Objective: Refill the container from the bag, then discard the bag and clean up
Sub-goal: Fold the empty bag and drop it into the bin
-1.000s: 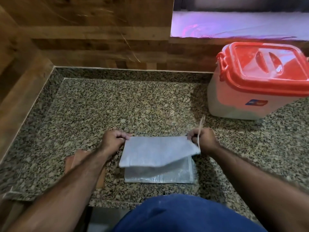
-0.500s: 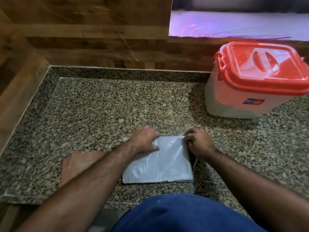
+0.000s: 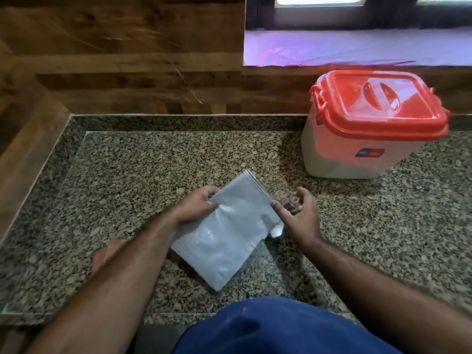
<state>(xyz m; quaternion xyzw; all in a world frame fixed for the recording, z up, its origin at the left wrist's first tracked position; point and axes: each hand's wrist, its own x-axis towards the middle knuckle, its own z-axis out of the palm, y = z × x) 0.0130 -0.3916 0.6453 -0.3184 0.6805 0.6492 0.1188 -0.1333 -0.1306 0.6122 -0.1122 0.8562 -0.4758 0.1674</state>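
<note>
The folded white woven bag (image 3: 224, 236) sits in the lower middle of the frame, lifted at an angle over the speckled granite desk (image 3: 153, 162). Its long axis runs diagonally, from a low corner near the bottom centre up to a stacked, layered edge pointing toward the upper right. The left hand (image 3: 196, 206) grips it on its left long edge, thumb on top and fingers curled under, so the bag's weight appears to hang from this hand alone. The right hand (image 3: 298, 213) is just beside the bag's right edge, fingers loosely spread and relaxed; one fingertip is at or very near the edge, but it has no hold on anything that can be seen.

The plastic container (image 3: 357, 149) with its red lid (image 3: 378, 103) closed stands at the upper right, well apart from both hands and nearer the right one. With the lid on and the bag flat and folded, the refill looks finished and the step in hand seems to be getting rid of the bag.

What matters for the coming move is that the bag is already in the left hand, tilted with its folded layers fanning at the upper end; those layers could slip open unless the right hand closes on that edge or the left keeps a firm pinch. No bin is in view.

A reddish-brown flat piece (image 3: 107, 254) lies on the desk behind the left forearm.
</note>
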